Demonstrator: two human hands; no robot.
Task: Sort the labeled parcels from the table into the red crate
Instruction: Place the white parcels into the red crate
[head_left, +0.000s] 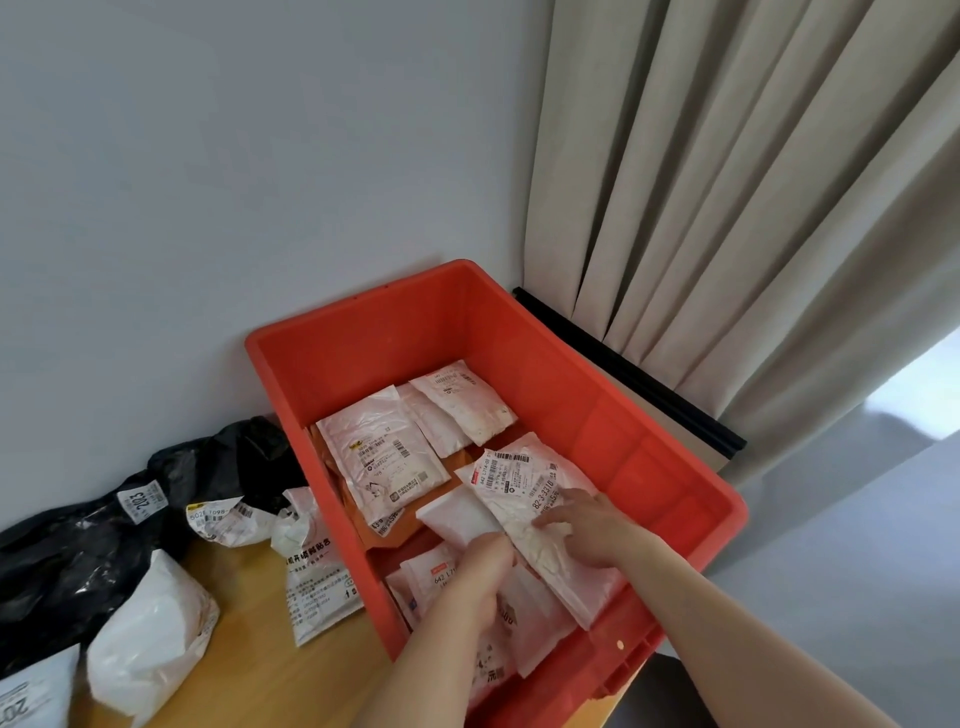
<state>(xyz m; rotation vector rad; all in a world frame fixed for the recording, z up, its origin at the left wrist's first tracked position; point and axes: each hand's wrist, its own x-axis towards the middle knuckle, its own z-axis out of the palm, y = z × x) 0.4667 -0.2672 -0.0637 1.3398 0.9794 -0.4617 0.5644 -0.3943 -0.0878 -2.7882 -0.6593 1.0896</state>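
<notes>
Leaning over the wooden table, we have both hands down inside the red plastic crate, settling parcels onto the pile. Our left hand curls around the near end of a small white padded mailer, fingers wrapped under it, though the wrist hides just how they close. Our right hand lies with fingers spread flat on a long white crinkled poly mailer with a barcode label, pressing it rather than gripping. That mailer slants across the crate's near right side, overlapping other white labeled pouches already sorted further in.

These bags look light and soft; they will bend and sag if lifted by a corner, and the glossy film is probably slippery. We judge the safest hold to be a pinch across a short edge or a full palm under the padded middle, keeping the label face up.

To the left, still on the table, wait a plump white plastic bag, a printed white pouch leaning against the crate wall, a crumpled labeled mailer and black poly bags with white stickers. Beyond stand the grey wall and beige pleated curtain.
</notes>
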